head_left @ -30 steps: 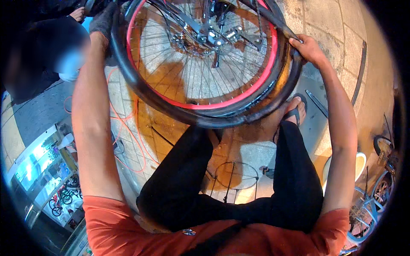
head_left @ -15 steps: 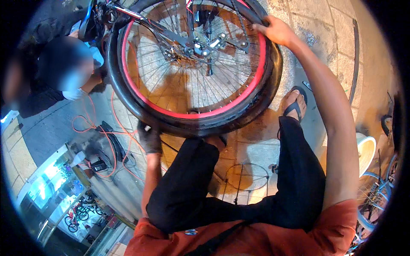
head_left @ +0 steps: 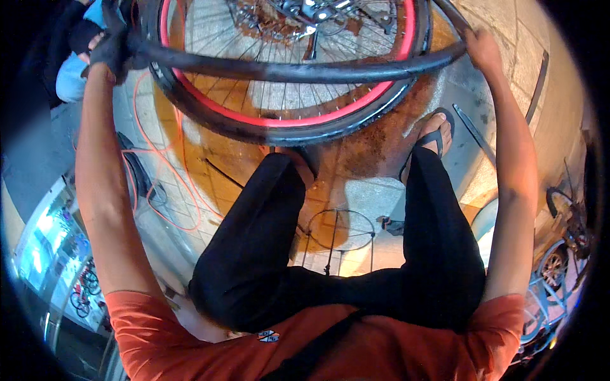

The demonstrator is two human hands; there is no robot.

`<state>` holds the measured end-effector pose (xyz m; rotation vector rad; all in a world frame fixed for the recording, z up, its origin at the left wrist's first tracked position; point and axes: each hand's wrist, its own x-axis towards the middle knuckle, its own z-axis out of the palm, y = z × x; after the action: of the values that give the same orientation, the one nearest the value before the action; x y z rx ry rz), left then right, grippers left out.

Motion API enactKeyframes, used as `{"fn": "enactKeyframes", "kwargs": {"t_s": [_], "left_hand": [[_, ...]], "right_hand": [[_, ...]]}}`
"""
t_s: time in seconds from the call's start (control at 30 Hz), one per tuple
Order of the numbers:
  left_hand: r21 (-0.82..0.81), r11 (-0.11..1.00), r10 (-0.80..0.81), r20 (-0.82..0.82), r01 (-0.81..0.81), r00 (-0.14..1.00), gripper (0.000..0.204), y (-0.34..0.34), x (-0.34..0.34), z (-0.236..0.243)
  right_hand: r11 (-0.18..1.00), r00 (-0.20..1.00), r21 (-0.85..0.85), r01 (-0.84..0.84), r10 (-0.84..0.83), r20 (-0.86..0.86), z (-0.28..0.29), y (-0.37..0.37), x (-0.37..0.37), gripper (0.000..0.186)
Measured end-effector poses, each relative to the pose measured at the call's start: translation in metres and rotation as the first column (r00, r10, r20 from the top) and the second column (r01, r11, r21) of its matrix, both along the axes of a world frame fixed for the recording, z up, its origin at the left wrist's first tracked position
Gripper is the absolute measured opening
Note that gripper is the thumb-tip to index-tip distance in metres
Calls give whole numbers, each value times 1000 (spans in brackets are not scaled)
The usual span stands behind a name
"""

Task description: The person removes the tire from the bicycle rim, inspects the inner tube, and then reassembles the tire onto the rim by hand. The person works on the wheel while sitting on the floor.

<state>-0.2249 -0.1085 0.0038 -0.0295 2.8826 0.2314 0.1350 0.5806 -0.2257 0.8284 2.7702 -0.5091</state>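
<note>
A smooth, rounded black inner tube (head_left: 305, 70) stretches across the front of a bicycle wheel with a red rim (head_left: 298, 120). My left hand (head_left: 109, 56), in a dark glove, is closed around the tube's left side. Bare fingers of my right hand (head_left: 485, 52) grip its right end. The tube hangs in a shallow curve between them, with its far part cut off by the upper edge. Around the rim sits a black tyre (head_left: 254, 135). Spokes, a hub and a derailleur (head_left: 311, 16) show behind the tube.
Near my left hand, a person's blue sleeve (head_left: 71, 76) shows. An orange hose (head_left: 159, 152) lies looped on the paving. Between my legs stands a thin wire ring stand (head_left: 341, 211). A long flat strip (head_left: 471, 130) lies beside my right foot, and bicycles (head_left: 553, 279) stand far right.
My left hand has risen from below the wheel to its upper left. The inner tube, earlier around the tyre, now crosses in front of the wheel. My right hand has moved right.
</note>
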Motion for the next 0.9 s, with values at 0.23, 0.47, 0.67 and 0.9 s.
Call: {"fn": "enactKeyframes", "kwargs": {"t_s": [0.23,0.47,0.67,0.9], "left_hand": [[116,993,5,-227,22,974,65,8,53,-26],[598,761,350,-51,-252,935,71,-35,207,-64],[601,791,285,-204,-110,937,65,-10,275,-69],[607,793,191,-166,-52,967,56,-2,214,-37]], "right_hand": [[774,943,-543,326,-225,245,4,-56,69,42],[888,908,-454,71,131,398,29,-90,32,66],[932,956,-306,-196,112,-272,21,-100,-41,57],[962,931,44,-270,272,-242,55,-125,-99,37]]}}
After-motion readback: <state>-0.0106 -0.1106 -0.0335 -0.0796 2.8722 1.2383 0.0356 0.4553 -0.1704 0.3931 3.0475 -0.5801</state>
